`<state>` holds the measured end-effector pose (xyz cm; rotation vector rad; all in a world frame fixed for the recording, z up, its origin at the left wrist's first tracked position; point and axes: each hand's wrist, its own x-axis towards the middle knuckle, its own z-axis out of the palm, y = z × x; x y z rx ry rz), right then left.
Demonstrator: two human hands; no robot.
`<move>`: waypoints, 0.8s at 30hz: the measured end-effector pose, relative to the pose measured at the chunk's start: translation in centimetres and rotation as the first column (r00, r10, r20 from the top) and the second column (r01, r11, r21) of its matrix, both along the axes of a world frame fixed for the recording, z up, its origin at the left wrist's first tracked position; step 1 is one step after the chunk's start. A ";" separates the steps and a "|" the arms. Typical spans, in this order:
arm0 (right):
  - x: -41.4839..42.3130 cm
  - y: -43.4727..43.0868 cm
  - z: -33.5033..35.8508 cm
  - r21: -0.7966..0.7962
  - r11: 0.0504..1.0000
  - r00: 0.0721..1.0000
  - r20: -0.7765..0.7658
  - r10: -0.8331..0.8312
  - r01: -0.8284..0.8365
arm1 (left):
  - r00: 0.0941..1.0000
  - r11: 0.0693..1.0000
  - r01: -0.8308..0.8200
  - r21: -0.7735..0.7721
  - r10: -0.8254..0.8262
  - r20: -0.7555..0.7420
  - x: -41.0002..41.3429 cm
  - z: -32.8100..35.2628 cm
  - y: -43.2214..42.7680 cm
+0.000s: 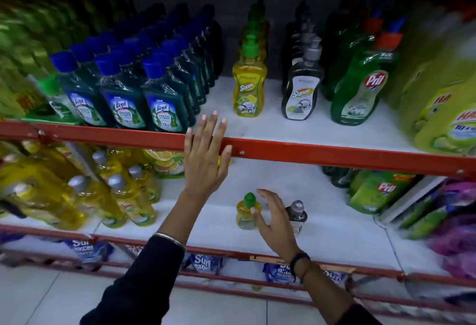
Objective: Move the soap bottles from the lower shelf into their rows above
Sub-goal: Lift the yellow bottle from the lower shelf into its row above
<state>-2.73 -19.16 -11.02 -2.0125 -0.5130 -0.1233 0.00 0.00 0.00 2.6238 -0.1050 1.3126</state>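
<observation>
Two soap bottles stand on the lower shelf point(206, 224): a yellow one with a green cap point(246, 212) and a dark grey one with a grey cap point(297, 215). My right hand point(274, 218) is open between them, fingers spread, close to both and gripping neither. My left hand point(206, 157) lies flat and open over the red front rail point(309, 152) of the upper shelf. On that upper shelf stand a row of yellow Super bottles point(249, 85) and a row of dark grey Super bottles point(301, 90).
Blue-capped Lizol bottles point(123, 93) fill the upper shelf's left; green Pril bottles point(360, 88) and yellow-green jugs point(443, 108) stand to the right. Yellow bottles point(121, 196) crowd the lower left, Pril pouches point(378, 191) the lower right. Blue packets point(206, 264) lie on the bottom shelf.
</observation>
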 end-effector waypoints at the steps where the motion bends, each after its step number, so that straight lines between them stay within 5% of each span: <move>1: 0.4 0.2 -0.6 -0.001 1.000 0.998 -0.059 -0.009 0.009 | 0.999 0.999 -0.044 0.032 0.044 0.014 0.3 -0.1 0.1; 7: 2.4 1.4 -2.5 -0.137 0.988 0.928 -0.373 0.018 -0.074 | 0.980 0.973 -0.168 0.157 0.148 0.133 2.1 -1.5 0.7; 16: 3.2 0.9 -2.9 -0.144 0.988 0.949 -0.314 0.003 -0.051 | 0.967 0.963 -0.204 0.175 0.170 0.189 2.8 -1.8 1.0; 24: 1.0 -1.5 4.9 0.143 0.989 0.982 -0.183 0.051 -0.025 | 0.975 0.966 -0.204 0.160 0.186 0.119 2.2 -1.2 0.6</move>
